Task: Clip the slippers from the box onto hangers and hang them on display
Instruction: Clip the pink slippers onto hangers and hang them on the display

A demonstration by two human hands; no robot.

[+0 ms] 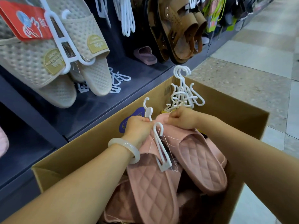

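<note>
Over the open brown cardboard box (90, 146), a pair of pink quilted slippers (200, 160) is held up with a white plastic hanger (159, 143) lying between the two shoes, its hook rising above the hands and its long clip end reaching down to the toe straps. At the heel end of the pair, the left hand (137, 128) has its fingers curled round the hanger's stem just under the hook; a pale translucent bangle (125, 150) sits on that wrist. Beside it, the right hand (182, 118) is closed on the pink fabric at the heel edge of the slippers, fingers bent tight, loose threads trailing below. Under the held pair, more pink slippers (123, 206) fill the box. At the box's far corner, a tangle of spare white hangers (184, 92) sticks up past the rim. Left of the box stands a dark display rack (68, 113) with beige mesh slippers (53, 62) hanging on a white hanger, a red tag (24, 21) clipped above them. Farther along the rack from the box hang brown strapped sandals (178, 29), and a single mauve slide (145, 55) lies on the shelf. Right of the box is a speckled tiled floor (242, 78).
</note>
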